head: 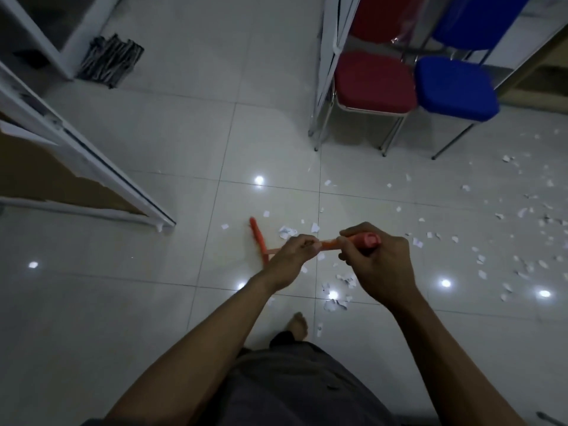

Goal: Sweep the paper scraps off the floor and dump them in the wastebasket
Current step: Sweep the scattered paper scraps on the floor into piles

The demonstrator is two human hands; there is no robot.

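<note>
**A:** Where does the broom lie from the two grips?

**B:** The broom [329,245] runs nearly level across the view, long axis left to right. Its capped top end sits in the right grip [379,262], fingers curled round the orange handle; the left grip [293,253] wraps the shaft just left of it, so it is the one nearer the working end; the broom head [257,238] is out to the left of both, low by the floor [153,302].

**A:** And the paper scraps?

**B:** Some paper scraps [334,304] lie in a small cluster under and just near of the grips, with a few just right of the head; most are strewn well off to the right, beyond the legs of the red chair [373,79] and the blue chair [455,87]. The head is therefore left of almost all of them; I judge the next stroke has to carry it rightward first.

**A:** What can you not make out?

**B:** The head is blurred, so the bristles are lost and I cannot tell whether it touches the tiles; the left grip covers part of the shaft; the scatter is cut off at the right edge. No dustpan shows. A dark ribbed container [110,59] stands far left; it may be the wastebasket, but I cannot tell.
</note>
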